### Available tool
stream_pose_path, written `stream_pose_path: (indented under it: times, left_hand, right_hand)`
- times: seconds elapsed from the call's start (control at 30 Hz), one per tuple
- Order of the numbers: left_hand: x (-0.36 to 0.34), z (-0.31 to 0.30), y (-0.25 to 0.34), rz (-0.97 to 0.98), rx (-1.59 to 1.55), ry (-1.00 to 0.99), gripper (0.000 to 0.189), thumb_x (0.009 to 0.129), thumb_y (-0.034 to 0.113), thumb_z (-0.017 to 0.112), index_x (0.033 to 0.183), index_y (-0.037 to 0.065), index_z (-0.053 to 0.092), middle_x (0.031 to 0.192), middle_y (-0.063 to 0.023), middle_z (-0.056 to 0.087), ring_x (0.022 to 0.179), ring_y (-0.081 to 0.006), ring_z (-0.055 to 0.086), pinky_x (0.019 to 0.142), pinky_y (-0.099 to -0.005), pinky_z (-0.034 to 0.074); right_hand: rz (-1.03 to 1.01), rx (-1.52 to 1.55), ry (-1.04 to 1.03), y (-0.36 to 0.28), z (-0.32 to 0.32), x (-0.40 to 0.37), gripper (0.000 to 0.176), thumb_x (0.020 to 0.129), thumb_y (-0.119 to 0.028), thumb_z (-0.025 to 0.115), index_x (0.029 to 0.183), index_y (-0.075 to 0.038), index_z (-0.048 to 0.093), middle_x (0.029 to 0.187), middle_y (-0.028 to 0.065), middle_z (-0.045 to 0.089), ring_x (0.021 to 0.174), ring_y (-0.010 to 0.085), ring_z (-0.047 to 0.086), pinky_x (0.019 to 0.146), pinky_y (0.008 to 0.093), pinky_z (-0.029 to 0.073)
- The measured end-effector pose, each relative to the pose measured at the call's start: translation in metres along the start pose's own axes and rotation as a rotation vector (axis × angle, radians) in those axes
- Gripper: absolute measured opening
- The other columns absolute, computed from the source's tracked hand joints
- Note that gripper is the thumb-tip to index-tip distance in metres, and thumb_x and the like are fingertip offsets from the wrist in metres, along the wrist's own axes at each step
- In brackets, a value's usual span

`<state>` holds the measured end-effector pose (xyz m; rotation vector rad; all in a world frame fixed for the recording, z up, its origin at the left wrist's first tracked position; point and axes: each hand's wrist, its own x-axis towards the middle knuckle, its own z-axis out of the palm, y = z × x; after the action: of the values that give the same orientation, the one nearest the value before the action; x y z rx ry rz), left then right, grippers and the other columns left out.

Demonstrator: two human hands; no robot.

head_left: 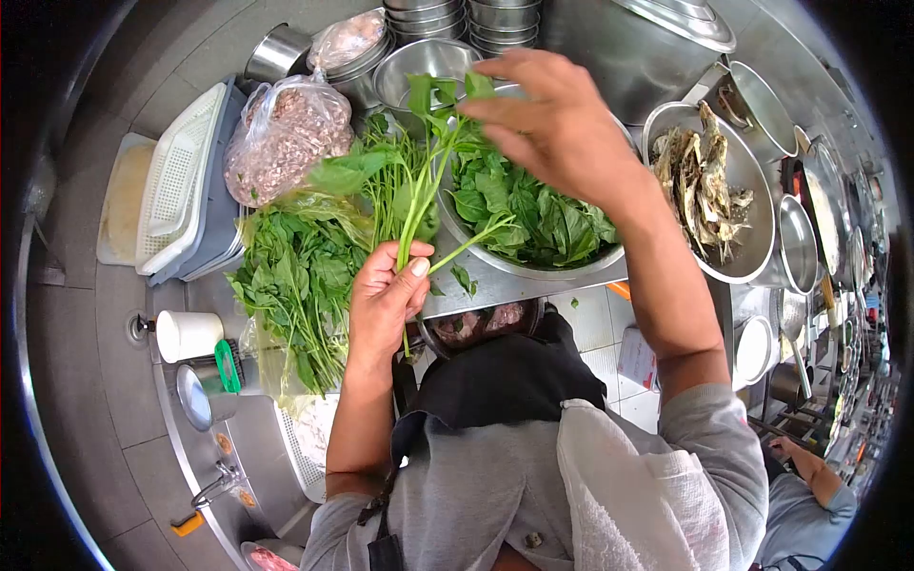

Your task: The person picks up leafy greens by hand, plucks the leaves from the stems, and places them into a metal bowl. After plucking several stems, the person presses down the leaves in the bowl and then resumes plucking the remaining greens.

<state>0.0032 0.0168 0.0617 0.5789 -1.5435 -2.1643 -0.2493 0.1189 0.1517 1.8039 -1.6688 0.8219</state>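
My left hand (pixel 386 300) grips the lower stems of a leafy green sprig (pixel 419 181) that stands upright above the counter edge. At the sprig's top, my right hand (pixel 557 128) pinches the leaves, just above a large steel bowl (pixel 533 271) filled with picked green leaves (pixel 533 214). A heap of uncut leafy stalks (pixel 295 285) lies on clear plastic to the left of my left hand.
A plastic bag of brownish bits (pixel 286 138) and stacked steel bowls (pixel 457 24) sit at the back. A steel pan of dried fish (pixel 709 186) lies right of the bowl. White baskets (pixel 176 190), a white cup (pixel 188 335) and a sink tap (pixel 214 485) are left. Another person's arm (pixel 809 466) shows bottom right.
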Motion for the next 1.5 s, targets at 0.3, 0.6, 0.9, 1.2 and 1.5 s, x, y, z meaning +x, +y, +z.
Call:
stream_pose_path:
  times: [0.3,0.6,0.9,1.2,1.5]
  left_hand:
    - [-0.012,-0.005,-0.002,0.007,0.024,0.073,0.03,0.101,0.032,0.052,0.109,0.004,0.061,0.058,-0.0012,0.049,0.045,-0.0056,0.038,0.041,-0.0212,0.027]
    - [0.001,-0.005,-0.007,0.107,0.079,0.338,0.018,0.096,0.016,0.061,0.112,0.012,0.055,0.059,0.0003,0.051,0.044,-0.0043,0.037,0.04,-0.0195,0.026]
    - [0.001,-0.011,-0.002,0.105,0.095,0.327,0.018,0.095,0.016,0.064,0.107,0.004,0.06,0.068,0.001,0.057,0.055,-0.0032,0.043,0.049,-0.0185,0.029]
    - [0.0,-0.013,-0.007,0.082,0.004,0.276,0.016,0.094,0.012,0.064,0.107,0.004,0.061,0.069,0.0017,0.056,0.056,-0.0043,0.047,0.049,-0.0191,0.032]
    - [0.004,-0.004,-0.008,0.089,0.12,0.247,0.014,0.094,0.014,0.064,0.105,0.007,0.061,0.061,0.0014,0.052,0.046,-0.004,0.039,0.042,-0.0191,0.026]
  right_hand:
    - [-0.059,0.127,-0.162,0.001,0.04,-0.005,0.018,0.08,-0.014,0.071,0.097,-0.012,0.067,0.127,0.0057,0.058,0.124,0.029,0.05,0.096,0.0432,0.043]
    - [-0.03,0.094,-0.139,-0.009,0.017,-0.007,0.015,0.078,-0.012,0.069,0.09,-0.009,0.061,0.095,0.0041,0.063,0.097,0.0252,0.059,0.083,0.0397,0.045]
    - [0.094,0.128,-0.184,-0.007,0.023,-0.022,0.011,0.081,-0.006,0.065,0.092,-0.006,0.061,0.085,0.0056,0.062,0.082,0.0243,0.059,0.077,0.0357,0.045]
    - [0.915,0.678,0.041,0.018,0.034,-0.057,0.011,0.084,-0.007,0.061,0.094,-0.006,0.067,0.084,0.0085,0.066,0.079,0.0192,0.063,0.07,0.0299,0.048]
    - [0.034,-0.01,-0.082,-0.014,0.017,-0.016,0.017,0.078,-0.019,0.071,0.094,-0.014,0.072,0.126,0.0067,0.059,0.121,0.03,0.051,0.099,0.044,0.041]
